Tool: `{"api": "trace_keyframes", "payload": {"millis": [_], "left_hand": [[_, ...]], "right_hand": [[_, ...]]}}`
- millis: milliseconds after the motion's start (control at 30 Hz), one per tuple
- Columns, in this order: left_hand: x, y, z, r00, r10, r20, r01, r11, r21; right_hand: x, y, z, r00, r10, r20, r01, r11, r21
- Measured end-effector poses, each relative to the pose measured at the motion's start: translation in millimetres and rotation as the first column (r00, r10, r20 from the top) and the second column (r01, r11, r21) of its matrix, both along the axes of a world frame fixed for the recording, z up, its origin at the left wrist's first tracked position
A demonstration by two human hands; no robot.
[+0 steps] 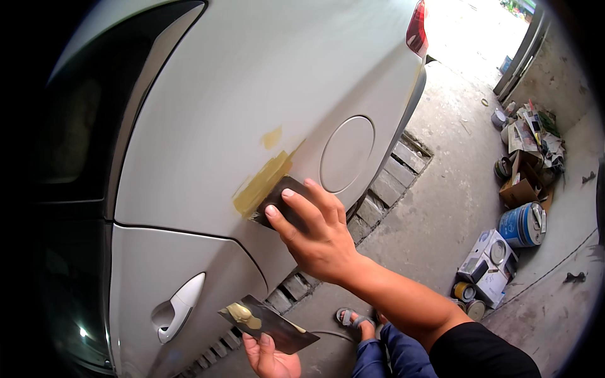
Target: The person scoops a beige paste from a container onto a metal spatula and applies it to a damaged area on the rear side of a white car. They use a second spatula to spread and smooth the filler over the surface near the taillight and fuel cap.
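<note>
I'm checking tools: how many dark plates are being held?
2: the upper plate is in the right hand, against the car at the yellowish patch; the lower plate is in the left hand, bearing filler.

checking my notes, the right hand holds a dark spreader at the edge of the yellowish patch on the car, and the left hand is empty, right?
The left hand is not empty: the head view shows it holding a dark flat plate with a yellowish blob on it. The right hand does hold a dark spreader at the edge of the yellowish patch on the car.
</note>
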State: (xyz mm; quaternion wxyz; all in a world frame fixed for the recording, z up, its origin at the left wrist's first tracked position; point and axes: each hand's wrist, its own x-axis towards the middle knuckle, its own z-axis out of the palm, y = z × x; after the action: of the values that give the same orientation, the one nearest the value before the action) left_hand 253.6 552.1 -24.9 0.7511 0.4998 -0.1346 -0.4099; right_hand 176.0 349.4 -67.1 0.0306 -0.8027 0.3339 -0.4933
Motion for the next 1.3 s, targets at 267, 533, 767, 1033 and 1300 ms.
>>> {"api": "trace_keyframes", "payload": {"millis": [267,533,767,1033,1300], "left_hand": [[-0.7,4.9,-2.0,1.0,0.002,0.017,-0.002,1.0,-0.002],[-3.9,6.3,2.7,1.0,0.024,0.008,-0.024,1.0,0.012],[-5.8,4.7,-1.1,1.0,-0.004,0.012,0.004,1.0,-0.001],[-7.6,1.1,1.2,1.0,-0.006,0.015,0.006,1.0,0.001],[0.8,-29.6,19.7,0.999,0.0,0.049,0.004,0.997,-0.076]], "right_hand": [[4.7,-5.5,-1.2,1.0,0.012,0.009,-0.011,1.0,-0.028],[-29.1,-10.3,29.0,0.996,-0.083,-0.024,0.084,0.995,0.053],[-30.9,-24.1,44.2,0.988,-0.072,-0.136,0.081,0.995,0.062],[-42.7,-14.3,33.1,0.996,0.017,-0.089,-0.006,0.993,0.117],[-76.1,45.1,42.4,0.359,0.615,0.703,-0.919,0.102,0.38]]}}
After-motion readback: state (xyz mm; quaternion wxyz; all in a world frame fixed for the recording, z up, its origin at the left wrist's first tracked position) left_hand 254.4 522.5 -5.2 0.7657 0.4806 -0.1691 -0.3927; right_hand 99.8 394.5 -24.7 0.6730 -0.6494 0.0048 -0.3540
